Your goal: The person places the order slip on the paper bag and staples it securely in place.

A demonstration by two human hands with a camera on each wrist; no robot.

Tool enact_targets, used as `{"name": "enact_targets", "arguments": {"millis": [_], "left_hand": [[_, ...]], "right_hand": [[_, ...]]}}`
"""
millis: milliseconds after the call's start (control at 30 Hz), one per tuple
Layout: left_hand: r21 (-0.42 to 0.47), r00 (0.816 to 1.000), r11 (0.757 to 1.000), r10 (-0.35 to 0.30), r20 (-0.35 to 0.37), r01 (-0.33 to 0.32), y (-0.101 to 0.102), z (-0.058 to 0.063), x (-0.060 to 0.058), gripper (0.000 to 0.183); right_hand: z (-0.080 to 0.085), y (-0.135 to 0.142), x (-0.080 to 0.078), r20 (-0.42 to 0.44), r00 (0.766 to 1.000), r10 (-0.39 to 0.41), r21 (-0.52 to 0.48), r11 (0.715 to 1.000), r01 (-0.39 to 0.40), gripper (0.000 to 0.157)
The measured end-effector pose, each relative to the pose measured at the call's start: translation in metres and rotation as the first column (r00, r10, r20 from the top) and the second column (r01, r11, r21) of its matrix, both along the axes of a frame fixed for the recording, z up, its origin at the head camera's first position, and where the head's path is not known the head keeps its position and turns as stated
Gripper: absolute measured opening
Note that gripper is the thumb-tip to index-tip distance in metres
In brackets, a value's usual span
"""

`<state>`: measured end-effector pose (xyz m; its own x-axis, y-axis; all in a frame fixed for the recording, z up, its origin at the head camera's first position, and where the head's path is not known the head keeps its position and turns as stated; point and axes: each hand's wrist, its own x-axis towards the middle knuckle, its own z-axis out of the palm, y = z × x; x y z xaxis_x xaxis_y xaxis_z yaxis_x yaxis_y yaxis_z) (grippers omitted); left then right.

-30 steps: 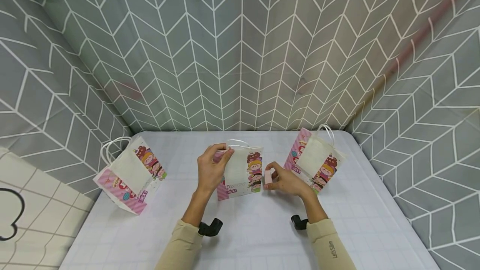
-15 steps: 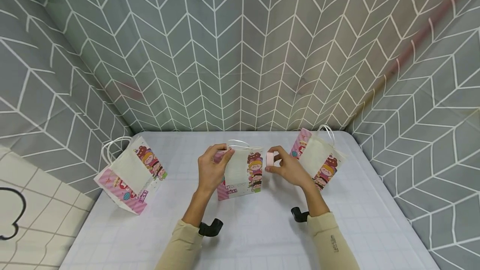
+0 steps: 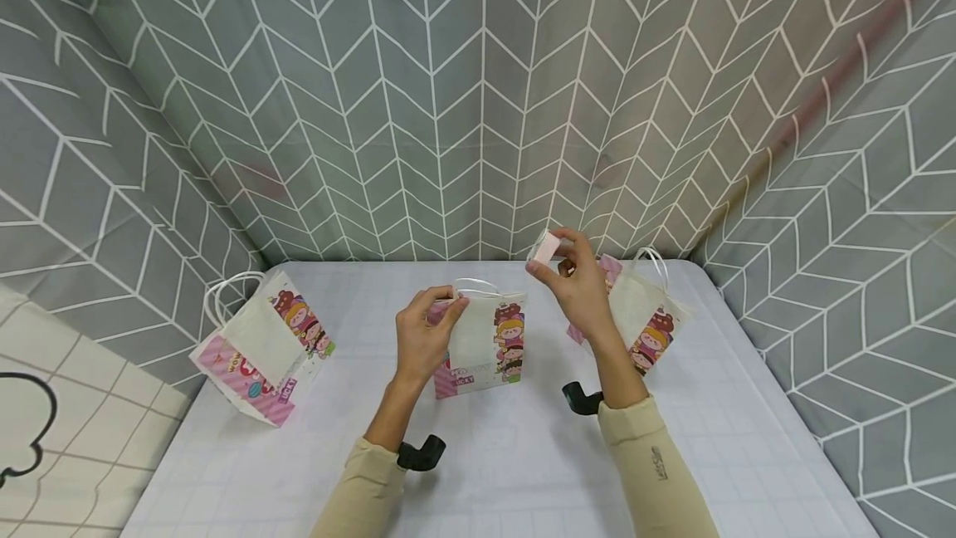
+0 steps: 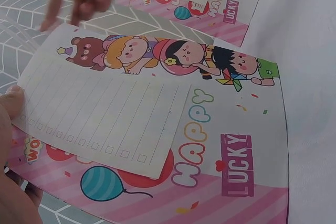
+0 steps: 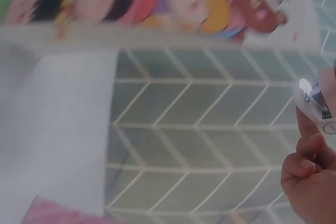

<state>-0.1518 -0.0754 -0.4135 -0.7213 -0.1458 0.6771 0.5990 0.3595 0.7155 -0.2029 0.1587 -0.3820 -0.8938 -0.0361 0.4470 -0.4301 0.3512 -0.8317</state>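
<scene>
My left hand (image 3: 421, 335) pinches the top left edge of the middle paper gift bag (image 3: 510, 343), which stands on the table with its white handle up. In the left wrist view, a lined checklist sheet (image 4: 110, 108) lies against the bag's cartoon-printed front, and my thumb (image 4: 13, 100) presses its edge at the top. My right hand (image 3: 582, 293) is raised above and right of this bag. Between thumb and fingers it holds a small pale pink and white block (image 3: 546, 247); a shiny metal part shows on it in the right wrist view, but I cannot tell its kind.
A similar gift bag (image 3: 250, 372) with a blank-looking sheet on its front stands at the left. Another gift bag (image 3: 652, 340) stands at the right, partly behind my right hand. Patterned grey curtains (image 3: 478, 106) rise behind the white-covered table (image 3: 493, 471).
My right hand has lifted away from beside the middle bag's right edge, up and back, carrying the small block, which has tilted. My left hand stays at the bag's top edge.
</scene>
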Motion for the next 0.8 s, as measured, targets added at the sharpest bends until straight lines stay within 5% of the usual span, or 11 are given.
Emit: {"name": "enact_targets", "arguments": {"millis": [433, 667, 800], "left_hand": [[0.009, 1.000, 1.000, 0.000, 0.016, 0.000, 0.002, 0.000, 0.001, 0.014], [-0.016, 1.000, 1.000, -0.012, 0.013, 0.012, -0.008, -0.029, -0.020, 0.016], [-0.025, 1.000, 1.000, 0.003, 0.009, -0.003, -0.008, -0.028, -0.020, 0.015]], "right_hand": [[0.018, -0.039, 0.011, -0.076, 0.984, 0.162, 0.200, 0.969, -0.144, 0.055], [0.017, -0.048, 0.014, -0.051, 0.981, 0.185, 0.301, 0.940, -0.161, 0.056], [0.020, -0.051, 0.017, -0.057, 0.985, 0.165, 0.395, 0.910, -0.129, 0.058]]}}
